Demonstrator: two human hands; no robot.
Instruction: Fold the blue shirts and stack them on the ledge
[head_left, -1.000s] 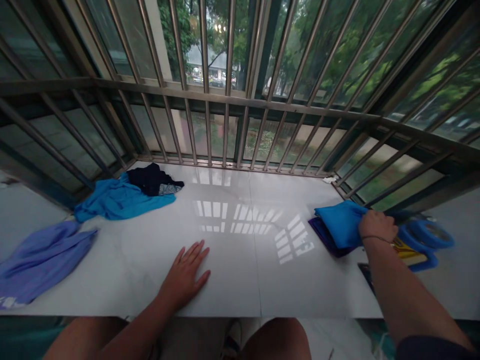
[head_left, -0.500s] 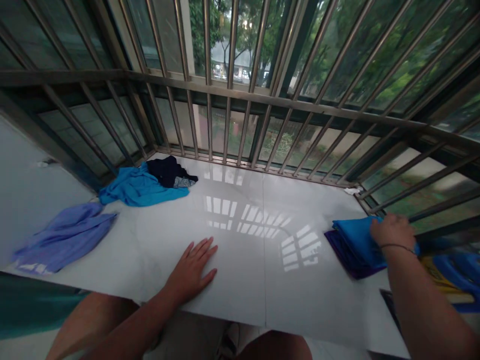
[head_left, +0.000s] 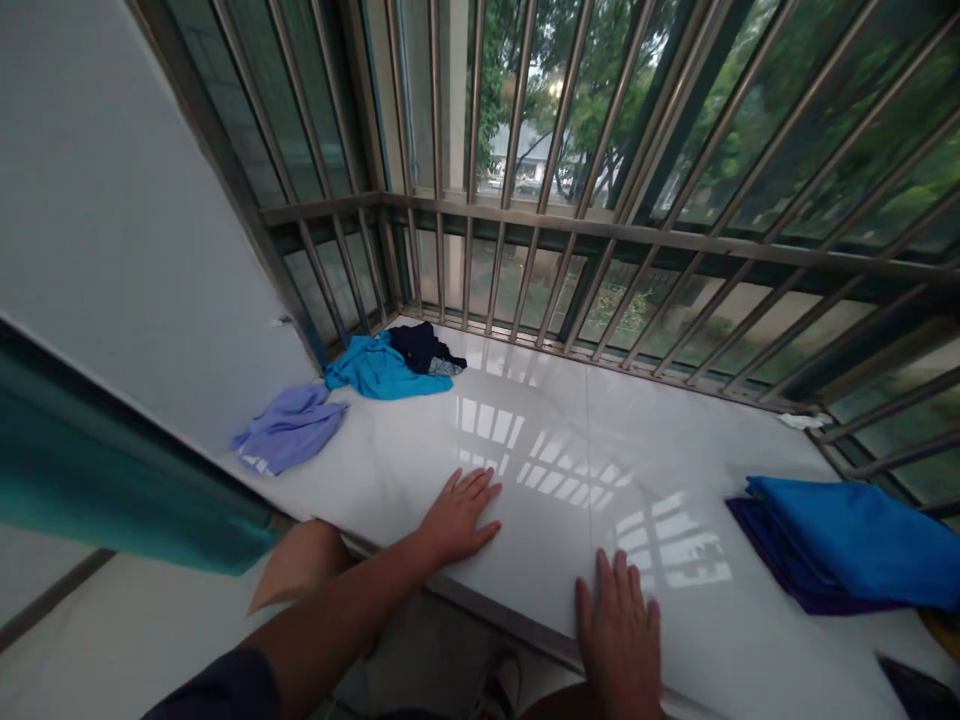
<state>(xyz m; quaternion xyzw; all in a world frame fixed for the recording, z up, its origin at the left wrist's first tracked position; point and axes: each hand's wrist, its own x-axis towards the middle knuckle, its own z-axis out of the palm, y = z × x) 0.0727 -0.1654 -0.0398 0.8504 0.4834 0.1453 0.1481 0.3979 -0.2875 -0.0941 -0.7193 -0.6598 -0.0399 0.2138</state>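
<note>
My left hand lies flat on the glossy white ledge, fingers spread and holding nothing. Near the ledge's front edge, my right hand also rests palm down with its fingers stretched out. To the right sits a stack of folded cloth: a bright blue piece on top of a dark purple one. Over at the left are a crumpled lavender garment, a crumpled blue garment and a dark navy one with a grey patterned part. Neither hand touches any of the cloth.
Metal window bars close off the far side. A white wall and a teal curtain stand at the left. A dark flat object lies at the lower right, and a white scrap sits by the far right corner.
My right hand has let go of the folded blue cloth and come left onto the ledge. The view has turned left, and my left hand stays flat.
</note>
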